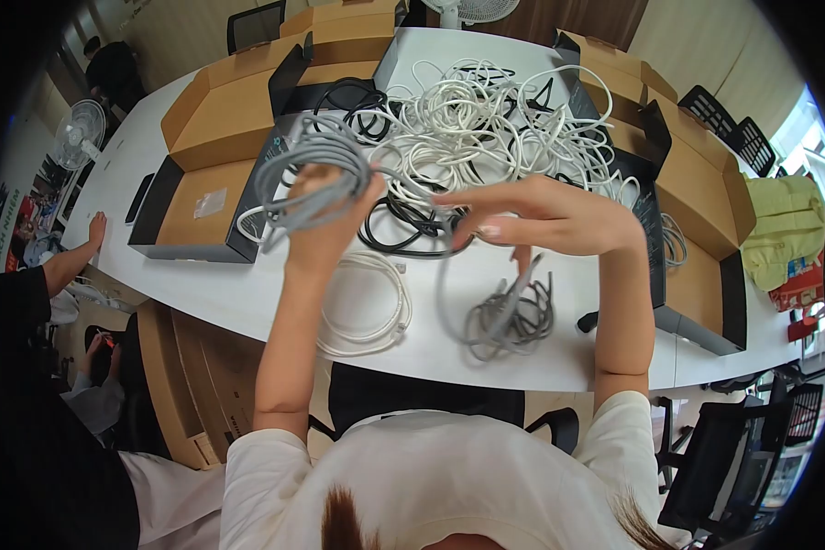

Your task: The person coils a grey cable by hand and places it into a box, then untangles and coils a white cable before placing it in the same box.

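White-sleeved shoulders and two bare forearms fill the near edge of the view, reaching out over the tabletop [247, 302].

Left hand [325, 215]: closed in a fist around a grey cable coil [307, 179], several loops gathered together and held raised above the surface, so the turns stay bunched rather than springing apart.

Right hand [545, 220]: fingers extended and mostly flat, pointing toward the left hand. A grey strand [445, 293] runs down from under its fingers, so it seems pinched there, though the exact hold is hidden beneath the palm.

Below the right hand: loose grey cable heap [513, 316], resting on the tabletop, where that strand ends; the slack lies here while the coil is held aloft.

Below the left hand: white coiled cable [371, 312], lying flat near the tabletop's near edge.

Between and just beyond the hands: black cable loops [412, 229], flat on the surface.

Beyond both hands: large tangled pile of white cables [486, 119], unsorted.

Left, right and beyond the hands: open cardboard boxes [215, 119] with dark inner lining, flaps up, ringing the pile.

Far left of the left hand: another person's arm [73, 257] resting at the tabletop edge, and a standing fan [78, 128].

Far right: black office chairs [724, 458].
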`<state>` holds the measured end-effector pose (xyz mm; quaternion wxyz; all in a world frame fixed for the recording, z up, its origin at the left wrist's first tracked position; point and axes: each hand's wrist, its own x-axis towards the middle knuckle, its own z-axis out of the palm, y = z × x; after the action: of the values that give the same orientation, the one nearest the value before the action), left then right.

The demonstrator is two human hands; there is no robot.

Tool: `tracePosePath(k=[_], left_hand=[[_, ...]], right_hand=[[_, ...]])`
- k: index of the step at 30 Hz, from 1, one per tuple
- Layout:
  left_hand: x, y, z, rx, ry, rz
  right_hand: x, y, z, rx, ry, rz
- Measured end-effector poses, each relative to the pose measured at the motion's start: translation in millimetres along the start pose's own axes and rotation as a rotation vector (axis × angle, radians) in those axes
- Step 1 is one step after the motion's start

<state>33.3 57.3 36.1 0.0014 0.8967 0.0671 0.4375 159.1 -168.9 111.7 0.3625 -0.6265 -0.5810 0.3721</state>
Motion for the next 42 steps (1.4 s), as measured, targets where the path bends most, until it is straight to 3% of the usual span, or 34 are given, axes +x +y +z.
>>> tracePosePath(k=[3,4,8,11,12,15,18,21,23,24,26,28,30,31,33,35,37,39,41,42], left_hand=[[1,-16,-4,0.074,0.090,-0.194],[3,-21,-7,0.086,0.116,-0.210],[1,-37,-20,-0.047,0.051,-0.263],[-8,-39,-33,-0.607,-0.303,-0.610],[-7,-37,-42,-0.827,-0.463,-0.675],[-15,-37,-51,-1.183,-0.866,-0.552],[-34,-19,-53,-1.926,-0.835,-0.501],[-16,4,-37,-2.663,-0.884,0.299],[18,6,-36,-2.663,-0.892,1.016],[23,-24,-32,-2.713,-0.847,1.056],[23,-20,-58,-2.857,-0.283,0.640],[32,15,-96,-2.734,0.287,0.126],[40,13,-99,-2.589,0.443,0.008],[43,13,-90,-2.201,0.602,-0.072],[50,18,-57,-1.403,0.802,-0.191],[43,21,-30,-0.951,0.549,-0.154],[34,22,-16,-1.056,0.275,-0.129],[24,27,-18,-0.508,0.098,0.188],[16,28,-14,-0.251,-0.018,0.319],[9,24,-6,-0.274,-0.050,0.301]], right_hand=[[-16,0,-22,0.094,-0.265,-0.187],[-22,-11,-25,0.023,-0.221,-0.199],[-44,-9,-38,-0.083,0.203,-0.324],[-39,7,-47,0.132,0.614,-0.499],[-40,10,-55,0.226,0.585,-0.500],[-32,15,-63,0.281,0.812,-0.472],[-18,32,-69,0.195,0.955,-0.417],[-2,43,-63,0.043,1.007,-0.286],[7,40,-54,-0.037,0.983,-0.224],[14,43,-49,-0.127,1.003,-0.225],[29,56,-42,-0.300,0.996,-0.274],[43,72,-30,-0.428,0.866,-0.254],[49,61,-10,-0.499,0.599,-0.184],[51,49,0,-0.516,0.482,-0.231],[59,46,15,-0.541,0.449,-0.484],[50,32,22,-0.609,0.429,-0.463],[41,25,23,-0.673,0.423,-0.418],[36,23,18,-0.721,0.439,-0.410],[33,24,16,-0.728,0.420,-0.371],[31,24,17,-0.708,0.394,-0.336]])
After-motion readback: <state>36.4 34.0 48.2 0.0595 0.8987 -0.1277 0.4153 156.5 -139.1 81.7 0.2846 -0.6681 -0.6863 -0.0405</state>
